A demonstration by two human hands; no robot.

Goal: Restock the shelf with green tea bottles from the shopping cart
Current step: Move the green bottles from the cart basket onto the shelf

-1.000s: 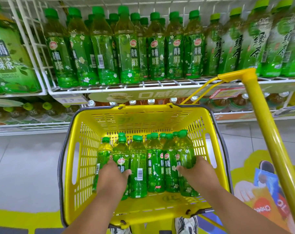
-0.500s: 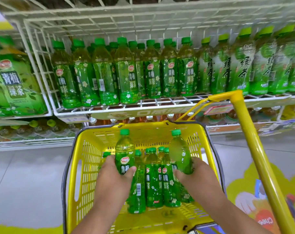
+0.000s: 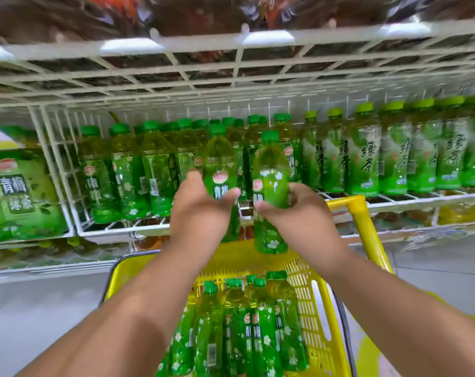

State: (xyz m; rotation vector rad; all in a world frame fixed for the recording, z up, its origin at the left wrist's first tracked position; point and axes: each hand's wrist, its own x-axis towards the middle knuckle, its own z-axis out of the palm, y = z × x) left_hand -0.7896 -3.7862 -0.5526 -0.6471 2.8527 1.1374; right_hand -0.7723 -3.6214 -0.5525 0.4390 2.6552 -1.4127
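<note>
My left hand (image 3: 201, 213) grips one green tea bottle (image 3: 220, 161) upright, and my right hand (image 3: 304, 213) grips a second green tea bottle (image 3: 270, 170) beside it. Both bottles are raised in front of the white wire shelf (image 3: 122, 229), level with the row of green-capped tea bottles (image 3: 127, 170) standing there. Below my arms the yellow shopping cart basket (image 3: 312, 295) holds several more green tea bottles (image 3: 258, 330) standing close together.
The cart's yellow handle post (image 3: 366, 227) rises at the right of my right hand. A different green tea brand (image 3: 366, 151) fills the shelf's right part. Large green bottles (image 3: 16, 191) stand at the far left. A wire shelf (image 3: 230, 74) hangs overhead; grey floor tiles lie below.
Both hands have lifted a bottle each out of the basket and up to shelf height. The view has tilted upward toward the shelf.
</note>
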